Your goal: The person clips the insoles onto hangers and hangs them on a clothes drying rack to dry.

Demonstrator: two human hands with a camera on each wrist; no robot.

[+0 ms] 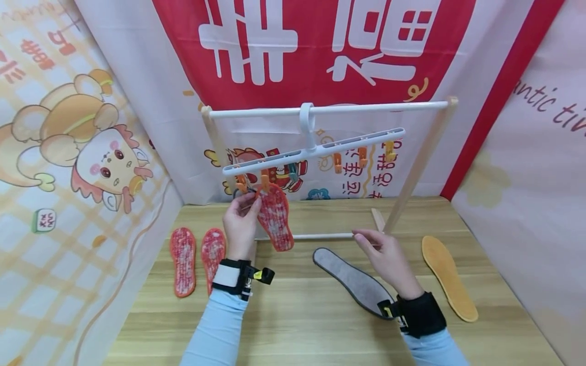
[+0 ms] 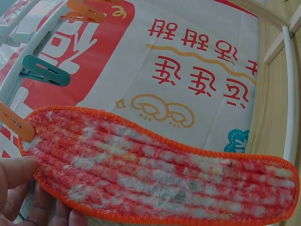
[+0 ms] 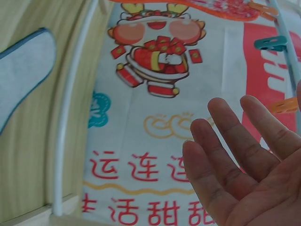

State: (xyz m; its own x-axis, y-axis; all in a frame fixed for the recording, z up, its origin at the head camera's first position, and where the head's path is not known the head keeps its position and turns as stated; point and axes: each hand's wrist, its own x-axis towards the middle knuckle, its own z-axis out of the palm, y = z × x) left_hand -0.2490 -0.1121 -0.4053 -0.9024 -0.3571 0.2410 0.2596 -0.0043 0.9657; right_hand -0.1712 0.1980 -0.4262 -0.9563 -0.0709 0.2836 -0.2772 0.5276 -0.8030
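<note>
A pale blue hanger (image 1: 320,150) hangs tilted, its left end lower. An orange clip (image 1: 265,180) holds a red-and-white insole (image 1: 276,218) by its upper end, also in the left wrist view (image 2: 160,174). My left hand (image 1: 241,223) pinches that insole's upper edge, thumb in front and fingers (image 2: 42,207) partly behind it. Beside it, another orange clip (image 1: 241,183) is above a dark-edged item mostly hidden by the hand. My right hand (image 1: 386,256) is held empty above a grey insole (image 1: 352,279), fingers relaxed and apart in the right wrist view (image 3: 254,174).
The hanger hooks over a white rod (image 1: 380,108) on a wooden frame (image 1: 418,168). Unused clips, orange, yellow and teal (image 2: 46,70), line the hanger. Two red-and-white insoles (image 1: 184,262) lie at the table's left, a yellow insole (image 1: 448,277) at its right.
</note>
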